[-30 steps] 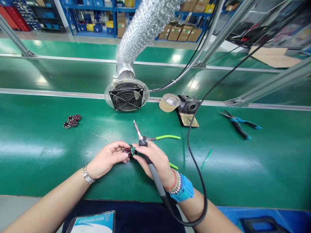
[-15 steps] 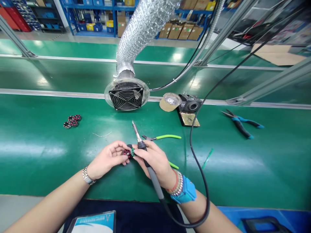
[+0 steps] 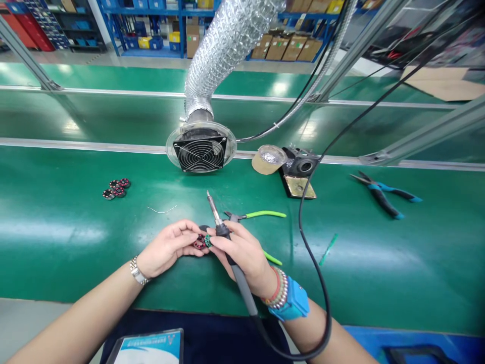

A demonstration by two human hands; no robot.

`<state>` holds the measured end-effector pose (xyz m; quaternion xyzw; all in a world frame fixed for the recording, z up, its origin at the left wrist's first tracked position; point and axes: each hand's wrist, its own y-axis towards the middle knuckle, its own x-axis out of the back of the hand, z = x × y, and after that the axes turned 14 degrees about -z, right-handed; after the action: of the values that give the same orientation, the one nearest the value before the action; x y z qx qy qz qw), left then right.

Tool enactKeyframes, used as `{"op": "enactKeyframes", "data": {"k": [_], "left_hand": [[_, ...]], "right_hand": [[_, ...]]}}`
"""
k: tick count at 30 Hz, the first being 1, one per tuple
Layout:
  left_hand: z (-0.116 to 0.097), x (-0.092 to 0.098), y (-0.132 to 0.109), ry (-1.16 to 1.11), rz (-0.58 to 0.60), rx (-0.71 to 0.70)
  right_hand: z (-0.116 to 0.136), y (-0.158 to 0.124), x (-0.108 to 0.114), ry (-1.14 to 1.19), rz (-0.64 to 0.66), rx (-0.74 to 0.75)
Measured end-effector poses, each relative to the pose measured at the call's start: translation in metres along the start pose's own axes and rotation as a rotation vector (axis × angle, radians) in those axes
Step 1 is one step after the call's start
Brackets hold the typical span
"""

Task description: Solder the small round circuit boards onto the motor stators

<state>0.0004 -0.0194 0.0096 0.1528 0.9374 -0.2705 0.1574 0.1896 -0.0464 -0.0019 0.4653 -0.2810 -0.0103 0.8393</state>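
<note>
"So, left hand [image 3: 168,248]?"

"Pinching a small red-and-black ring [image 3: 199,244] with a green circuit board [image 3: 207,240] on it, just above the green bench mat [image 3: 56,268], between both hands."

"And right hand [image 3: 242,259]?"

"Clenched round a soldering iron [image 3: 241,289], tip up, clear of the ring."

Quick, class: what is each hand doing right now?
Left hand: closed, holding a small round red-and-black part.
Right hand: closed, holding a soldering iron.
</note>
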Motion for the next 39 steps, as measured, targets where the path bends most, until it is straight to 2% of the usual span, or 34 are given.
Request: {"op": "enactKeyframes", "data": {"k": [3, 8, 10, 15, 25, 33, 39], "left_hand": [[0.001, 0.000, 0.000, 0.021, -0.022, -0.029], [0.009, -0.006, -0.002, 0.197, -0.054, -0.171], [0.011, -0.007, -0.003, 0.245, -0.068, -0.189], [0.008, -0.005, -0.003, 0.201, -0.038, -0.098], [0.008, -0.004, 0.000, 0.183, -0.021, -0.080], [0.007, -0.010, 0.000, 0.177, -0.039, -0.065], [0.004, -0.010, -0.003, 0.121, 0.009, -0.054]], "right_hand": [[0.002, 0.004, 0.000, 0.027, -0.020, -0.026], [0.008, 0.008, -0.003, 0.044, -0.039, -0.199], [0.009, 0.008, -0.005, 0.039, -0.026, -0.220], [0.008, 0.008, -0.005, 0.036, -0.036, -0.208], [0.009, 0.009, -0.006, 0.031, -0.045, -0.179], [0.007, 0.003, -0.010, 0.084, 0.043, -0.096], [0.004, 0.000, -0.011, 0.074, 0.085, -0.093]]}}
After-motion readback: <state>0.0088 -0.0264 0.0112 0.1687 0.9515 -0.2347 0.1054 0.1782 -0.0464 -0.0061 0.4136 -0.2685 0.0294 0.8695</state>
